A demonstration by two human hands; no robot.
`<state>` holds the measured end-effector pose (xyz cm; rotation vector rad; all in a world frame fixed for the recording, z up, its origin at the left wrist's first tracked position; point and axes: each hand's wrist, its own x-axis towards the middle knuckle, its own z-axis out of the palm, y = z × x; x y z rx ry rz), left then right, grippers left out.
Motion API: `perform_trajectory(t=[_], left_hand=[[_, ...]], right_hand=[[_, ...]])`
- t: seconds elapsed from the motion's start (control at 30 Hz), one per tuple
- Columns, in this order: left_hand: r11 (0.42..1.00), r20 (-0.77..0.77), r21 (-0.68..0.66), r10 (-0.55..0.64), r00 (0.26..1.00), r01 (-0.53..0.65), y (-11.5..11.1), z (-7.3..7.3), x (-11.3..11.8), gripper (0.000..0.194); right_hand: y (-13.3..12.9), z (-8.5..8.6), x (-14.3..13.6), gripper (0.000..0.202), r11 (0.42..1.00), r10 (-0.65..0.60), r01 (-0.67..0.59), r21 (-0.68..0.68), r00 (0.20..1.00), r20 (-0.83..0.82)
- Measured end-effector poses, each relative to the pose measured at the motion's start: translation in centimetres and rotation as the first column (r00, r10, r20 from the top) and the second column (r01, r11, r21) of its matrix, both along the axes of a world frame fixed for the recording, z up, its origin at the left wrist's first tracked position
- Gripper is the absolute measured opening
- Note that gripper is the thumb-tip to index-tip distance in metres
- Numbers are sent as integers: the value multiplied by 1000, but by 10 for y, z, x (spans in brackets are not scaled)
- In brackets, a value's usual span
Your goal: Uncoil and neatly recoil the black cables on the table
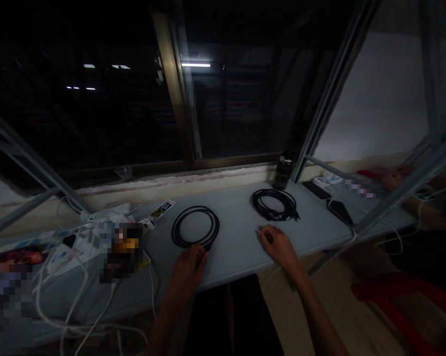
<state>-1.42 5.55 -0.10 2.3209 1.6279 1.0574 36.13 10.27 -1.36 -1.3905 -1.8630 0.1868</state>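
Observation:
A coiled black cable [175,232] lies on the grey-white table in front of me. My left hand [190,269] is at the near edge of this coil, thumb and fingers closed on the cable where its end lies. To the right, my right hand [280,247] hovers over the table's front part, fingers curled in loosely, with nothing visible in them. Beyond it rests a second, thicker coil of black cable [258,203], apart from the hand, its plug ends at the right side.
A dark bottle [283,170] stands by the window. White cables [84,282] and a plastic bag [110,217] clutter the left. Metal posts [329,94] rise at both sides. Another person's hand [391,180] is at far right, above a red stool [393,291].

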Motion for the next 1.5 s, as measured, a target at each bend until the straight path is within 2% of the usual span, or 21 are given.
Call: perform_trajectory(t=[0.17, 0.33, 0.5, 0.6, 0.67, 0.7, 0.77, 0.8, 0.9, 0.93, 1.03, 1.13, 1.23, 1.33, 1.4, 1.5], left_hand=[[998, -13, -56, 39, 999, -39, 0, 1, 1, 15], [998, -140, -9, 67, 988, -69, 7, 7, 12, 21], [985, -305, -83, 116, 945, -148, 19, 20, 30, 19], [987, -323, -128, 54, 945, -100, 19, 34, 38, 17], [987, -280, -158, -46, 959, 2, 13, 49, 44, 13], [983, -241, -170, -111, 964, 70, 7, 59, 47, 11], [960, -151, -172, -249, 957, 223, -8, 83, 51, 11], [943, -116, -161, -312, 943, 292, -17, 98, 53, 14], [907, -146, -106, -420, 895, 408, -38, 141, 56, 22], [912, -202, -79, -411, 889, 403, -43, 155, 58, 24], [945, -426, 34, -282, 860, 326, -50, 186, 69, 28], [950, -587, 163, -124, 800, 267, -50, 208, 94, 24], [917, -625, 249, -94, 775, 313, -42, 224, 120, 20], [844, -572, 299, -214, 792, 445, -28, 232, 135, 26], [757, -562, 347, -304, 769, 553, -16, 234, 141, 39], [603, -621, 391, -385, 683, 696, 9, 247, 146, 54]], right_hand=[[0, 1, 0, 35, 1000, 9, -9, -7, 1000, -5], [-1, 3, -1, 34, 1000, 4, -4, -1, 1000, -1], [0, 2, 0, 35, 1000, -1, 1, -7, 1000, 21], [-6, 9, -3, 30, 1000, 7, -8, 26, 1000, 27], [-16, 20, -13, 28, 993, 53, -58, 101, 997, 47], [-22, 28, -21, 36, 985, 92, -100, 144, 994, 62], [-36, 46, -40, 53, 957, 188, -203, 208, 978, 90], [-43, 56, -51, 53, 941, 239, -257, 221, 966, 102], [-57, 85, -79, 15, 887, 387, -411, 209, 910, 146], [-60, 93, -85, 12, 879, 418, -440, 184, 896, 150], [-67, 118, -98, 24, 904, 408, -420, 81, 904, 126], [-71, 144, -99, 22, 939, 338, -342, 25, 935, 110], [-76, 169, -87, 16, 957, 291, -291, 1, 956, 28], [-87, 188, -64, 18, 962, 271, -273, -23, 960, -74], [-102, 197, -47, 28, 955, 286, -292, -44, 952, -114], [-130, 208, -16, 46, 956, 259, -277, -93, 952, -165]])
